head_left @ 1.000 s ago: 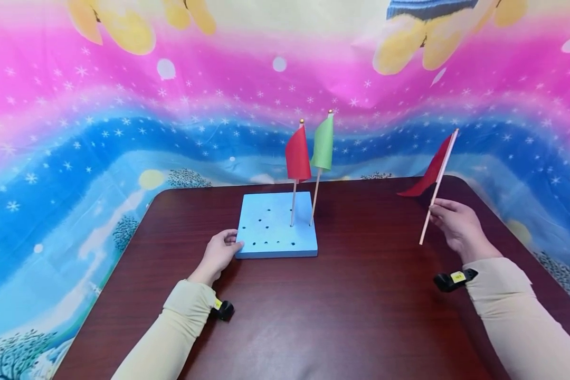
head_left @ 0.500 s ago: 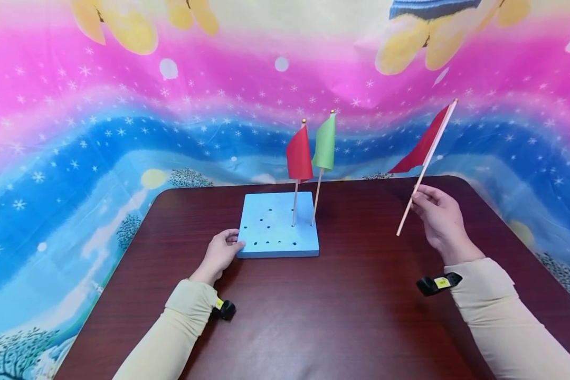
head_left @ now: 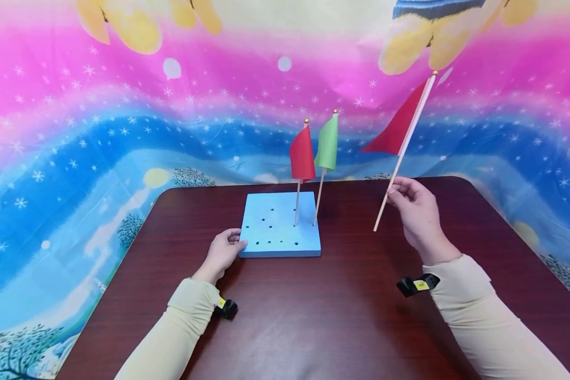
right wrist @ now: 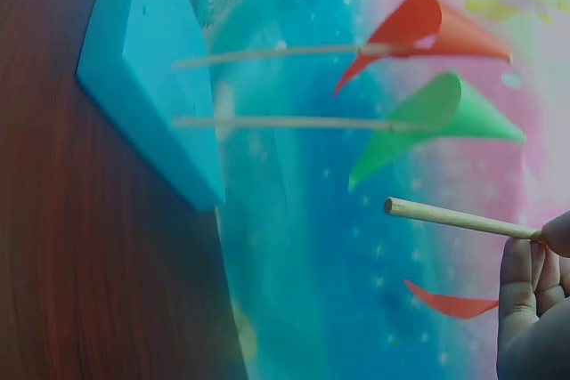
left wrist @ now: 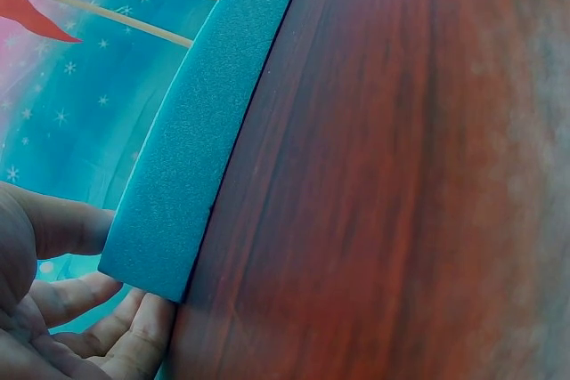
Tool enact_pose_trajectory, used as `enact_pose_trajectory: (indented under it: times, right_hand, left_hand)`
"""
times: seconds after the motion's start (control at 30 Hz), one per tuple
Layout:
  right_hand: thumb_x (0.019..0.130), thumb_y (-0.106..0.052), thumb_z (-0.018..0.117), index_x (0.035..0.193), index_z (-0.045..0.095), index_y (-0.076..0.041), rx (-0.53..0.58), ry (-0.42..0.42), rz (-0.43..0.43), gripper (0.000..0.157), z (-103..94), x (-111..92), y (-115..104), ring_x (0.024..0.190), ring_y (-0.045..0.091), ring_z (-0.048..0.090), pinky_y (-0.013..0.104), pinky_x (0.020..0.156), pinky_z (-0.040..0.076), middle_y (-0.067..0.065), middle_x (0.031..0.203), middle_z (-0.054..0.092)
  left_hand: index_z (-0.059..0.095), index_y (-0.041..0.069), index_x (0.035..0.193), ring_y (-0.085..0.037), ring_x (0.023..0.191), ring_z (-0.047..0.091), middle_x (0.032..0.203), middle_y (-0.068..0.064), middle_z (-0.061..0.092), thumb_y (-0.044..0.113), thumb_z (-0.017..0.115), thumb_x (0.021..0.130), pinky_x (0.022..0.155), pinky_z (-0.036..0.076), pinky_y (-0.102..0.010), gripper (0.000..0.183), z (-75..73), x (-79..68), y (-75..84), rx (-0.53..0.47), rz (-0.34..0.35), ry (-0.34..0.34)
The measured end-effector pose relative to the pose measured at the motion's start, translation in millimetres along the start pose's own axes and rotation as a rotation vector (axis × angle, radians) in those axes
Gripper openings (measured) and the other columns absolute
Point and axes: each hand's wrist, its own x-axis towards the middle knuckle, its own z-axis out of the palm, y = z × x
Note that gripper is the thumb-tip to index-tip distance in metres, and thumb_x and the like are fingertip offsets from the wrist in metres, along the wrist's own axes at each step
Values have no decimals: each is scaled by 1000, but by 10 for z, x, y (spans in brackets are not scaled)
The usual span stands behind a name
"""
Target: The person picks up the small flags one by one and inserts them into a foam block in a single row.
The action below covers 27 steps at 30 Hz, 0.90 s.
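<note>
My right hand (head_left: 415,214) pinches a thin wooden stick with a red flag (head_left: 404,124) and holds it tilted above the table, right of a light blue board (head_left: 256,200). In the right wrist view the stick's lower end (right wrist: 436,213) points at the board. My left hand (head_left: 222,252) grips the board's near left corner, thumb at the top edge and fingers along the side. Another red flag (head_left: 302,155) and a green flag (head_left: 328,143) stand in holes on the board's right side. Several other small holes show in the board's top.
The dark brown wooden table (head_left: 304,316) carries the board. A colourful printed cloth (head_left: 247,79) hangs behind the table and along its sides. Both wrists wear small black cameras.
My right hand has moved left with its red flag, which has risen and come closer to the board. The left hand and the board have stayed in place.
</note>
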Motion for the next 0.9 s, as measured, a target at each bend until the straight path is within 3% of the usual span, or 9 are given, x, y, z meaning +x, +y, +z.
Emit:
enact_pose_trajectory:
  times: [0.27,0.47,0.9]
  right_hand:
    - [99,10,59,108,67,-13,-51,-49,-50,26,330,-29,-11,82,11,60,20,78,54,-3,92,64]
    - [98,14,58,107,69,-12,6,-74,-58,29,497,-30,18,81,10,61,20,78,54,-3,91,65]
    - [99,12,57,122,60,10,-46,-166,-88,24,840,-57,60,89,13,60,24,84,54,-2,97,62]
  left_hand:
    - [50,-6,146,-38,124,56,134,-26,55,8,63,102,97,50,-47,48,1,-18,18,-1,-1,-7]
    - [50,-5,146,-37,123,56,133,-25,56,7,63,101,97,49,-46,48,4,-15,13,-1,-1,-2]
    - [52,-6,144,-37,122,57,131,-25,57,7,64,101,97,49,-46,47,3,-7,9,4,3,9]
